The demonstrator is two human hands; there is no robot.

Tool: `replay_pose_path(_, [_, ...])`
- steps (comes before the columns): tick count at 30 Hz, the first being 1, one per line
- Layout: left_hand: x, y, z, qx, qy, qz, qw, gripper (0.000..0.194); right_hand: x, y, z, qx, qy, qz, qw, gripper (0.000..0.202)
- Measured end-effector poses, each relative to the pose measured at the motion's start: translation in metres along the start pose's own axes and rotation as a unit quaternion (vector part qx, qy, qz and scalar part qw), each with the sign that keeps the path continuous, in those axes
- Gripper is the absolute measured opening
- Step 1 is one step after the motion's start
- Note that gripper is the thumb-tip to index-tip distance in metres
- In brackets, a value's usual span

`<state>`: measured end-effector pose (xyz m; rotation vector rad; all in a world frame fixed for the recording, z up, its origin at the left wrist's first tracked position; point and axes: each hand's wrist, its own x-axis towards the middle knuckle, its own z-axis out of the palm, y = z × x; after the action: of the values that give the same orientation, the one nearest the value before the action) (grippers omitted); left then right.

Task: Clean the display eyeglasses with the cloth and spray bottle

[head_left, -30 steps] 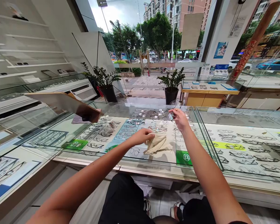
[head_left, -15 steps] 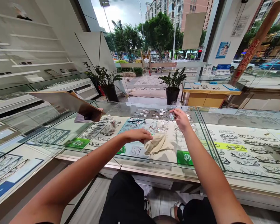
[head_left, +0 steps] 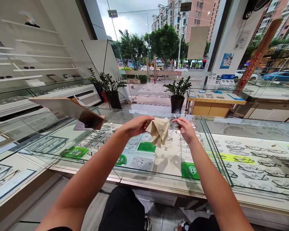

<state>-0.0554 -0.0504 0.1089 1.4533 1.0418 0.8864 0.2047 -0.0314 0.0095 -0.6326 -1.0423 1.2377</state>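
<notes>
A beige cloth (head_left: 159, 131) hangs from my left hand (head_left: 140, 125), whose fingers are closed on its upper left edge above the glass counter. My right hand (head_left: 186, 129) pinches a pair of eyeglasses (head_left: 177, 113) by its frame, just right of the cloth. One round clear lens stands up above my fingers, and the rest of the frame is partly hidden by them. A small gap separates the cloth from the right fingertips.
Beneath both hands is a glass display counter (head_left: 168, 171) holding several rows of eyeglasses. A white bottle (head_left: 113, 127) stands on it at left, near a tilted wooden-edged mirror or board (head_left: 69, 110). Two potted plants (head_left: 177, 102) (head_left: 112, 96) stand beyond.
My left hand has lifted the cloth off the counter, up and toward the eyeglasses. My right hand stays in nearly the same place, still gripping the eyeglasses. The view has tilted up slightly.
</notes>
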Motion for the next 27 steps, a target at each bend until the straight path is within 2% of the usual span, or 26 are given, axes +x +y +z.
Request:
replay_pose_path(3, [0.005,0.005,0.003,-0.055,-0.034,-0.014,0.998,0.039,-0.004,-0.005,0.004,0.008,-0.005,-0.003,1.0,0.021])
replay_pose_path(6, [0.008,0.006,0.008,-0.074,-0.028,-0.01,0.997,0.037,-0.009,-0.007,0.009,0.008,-0.033,0.007,0.999,0.022])
replay_pose_path(10, [0.012,0.001,0.02,-0.051,-0.039,-0.004,0.998,0.038,-0.013,-0.002,0.018,-0.011,-0.076,0.035,0.996,0.025])
replay_pose_path(18, [0.022,-0.011,0.037,-0.02,-0.066,0.059,0.996,0.048,-0.012,0.011,0.023,-0.021,-0.092,0.063,0.994,0.033])
replay_pose_path(27, [0.032,-0.022,0.042,-0.043,-0.056,0.081,0.994,0.018,-0.015,0.008,0.025,-0.007,-0.123,0.064,0.99,0.033])
